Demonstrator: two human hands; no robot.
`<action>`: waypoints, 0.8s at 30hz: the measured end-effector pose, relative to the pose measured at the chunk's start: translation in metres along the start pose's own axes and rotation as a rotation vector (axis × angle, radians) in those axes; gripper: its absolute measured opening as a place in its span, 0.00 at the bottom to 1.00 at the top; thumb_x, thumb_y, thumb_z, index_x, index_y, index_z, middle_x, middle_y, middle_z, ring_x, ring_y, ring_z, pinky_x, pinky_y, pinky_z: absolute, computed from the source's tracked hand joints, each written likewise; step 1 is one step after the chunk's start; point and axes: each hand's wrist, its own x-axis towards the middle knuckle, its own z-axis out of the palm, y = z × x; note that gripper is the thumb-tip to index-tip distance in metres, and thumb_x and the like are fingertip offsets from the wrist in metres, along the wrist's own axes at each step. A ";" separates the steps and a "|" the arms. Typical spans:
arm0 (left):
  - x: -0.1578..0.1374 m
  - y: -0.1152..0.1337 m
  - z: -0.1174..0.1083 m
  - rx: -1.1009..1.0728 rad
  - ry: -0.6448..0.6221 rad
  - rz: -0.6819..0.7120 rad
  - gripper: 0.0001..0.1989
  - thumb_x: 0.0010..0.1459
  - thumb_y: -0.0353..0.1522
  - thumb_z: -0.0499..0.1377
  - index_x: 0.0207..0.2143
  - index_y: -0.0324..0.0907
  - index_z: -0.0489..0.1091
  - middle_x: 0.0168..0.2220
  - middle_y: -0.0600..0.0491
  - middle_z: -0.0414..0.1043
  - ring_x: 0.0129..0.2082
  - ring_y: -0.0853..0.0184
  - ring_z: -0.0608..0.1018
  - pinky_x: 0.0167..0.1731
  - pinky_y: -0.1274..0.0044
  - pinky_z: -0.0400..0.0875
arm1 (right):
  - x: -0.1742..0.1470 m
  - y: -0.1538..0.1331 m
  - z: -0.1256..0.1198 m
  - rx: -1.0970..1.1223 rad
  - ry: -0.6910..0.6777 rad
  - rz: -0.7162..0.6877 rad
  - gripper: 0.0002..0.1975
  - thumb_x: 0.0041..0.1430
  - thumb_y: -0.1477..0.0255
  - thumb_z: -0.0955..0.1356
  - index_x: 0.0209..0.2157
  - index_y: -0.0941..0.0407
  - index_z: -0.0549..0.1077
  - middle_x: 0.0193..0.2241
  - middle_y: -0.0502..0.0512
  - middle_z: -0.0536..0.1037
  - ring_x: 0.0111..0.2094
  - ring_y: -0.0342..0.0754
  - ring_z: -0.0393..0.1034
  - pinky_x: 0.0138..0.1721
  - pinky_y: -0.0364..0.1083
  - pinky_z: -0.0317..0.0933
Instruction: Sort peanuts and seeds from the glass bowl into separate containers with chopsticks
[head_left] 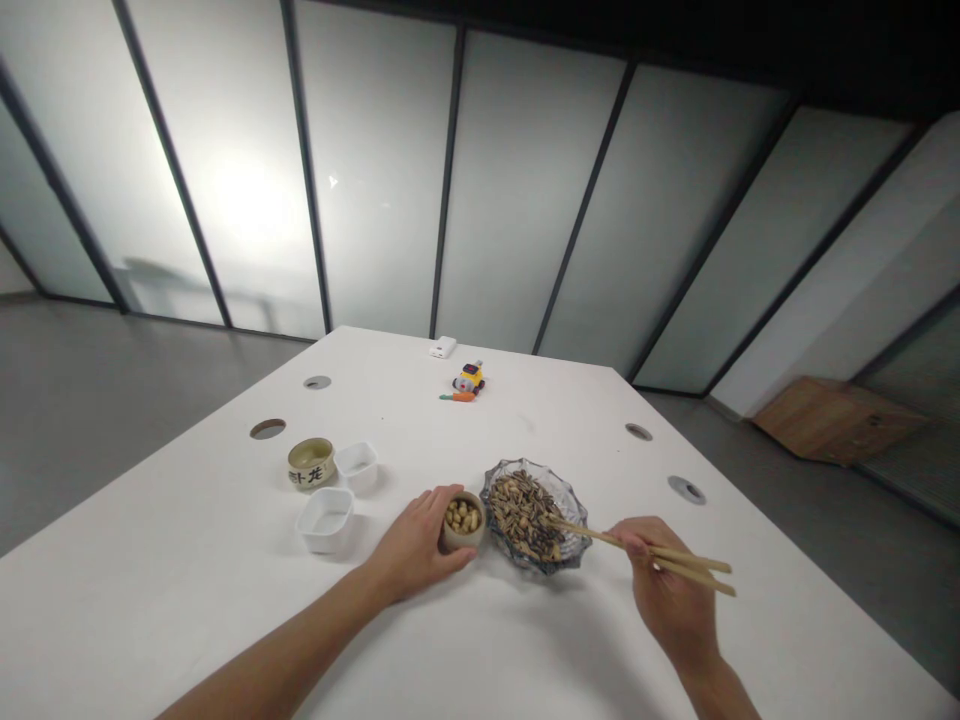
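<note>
My left hand (pixel 420 540) is wrapped around a small round cup (pixel 463 540), which leans toward the glass bowl beside it. Inside the cup lie several pale tan pieces that look like peanuts (pixel 463 516). The clear scalloped glass bowl (pixel 577 548) holds a heap of dark striped sunflower seeds (pixel 517 505) mixed with some lighter pieces. My right hand (pixel 667 590) grips a pair of wooden chopsticks (pixel 607 538), their tips in the heap at the bowl's right side. Whether the tips pinch a piece is too small to tell.
Left of my left hand stand two white square dishes (pixel 325 540) and an olive ceramic bowl (pixel 311 465) with black characters. Farther back are a yellow toy car (pixel 469 377), a toy carrot (pixel 463 397) and a white box-like device (pixel 443 347). Round holes (pixel 268 429) pierce the white table (pixel 225 600).
</note>
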 end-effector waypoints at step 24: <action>-0.001 0.000 -0.001 0.002 -0.005 -0.009 0.36 0.55 0.38 0.70 0.64 0.48 0.61 0.60 0.45 0.72 0.59 0.50 0.75 0.62 0.59 0.68 | -0.001 0.001 0.007 0.104 -0.127 -0.066 0.10 0.70 0.66 0.69 0.35 0.52 0.80 0.33 0.54 0.83 0.33 0.49 0.80 0.36 0.45 0.75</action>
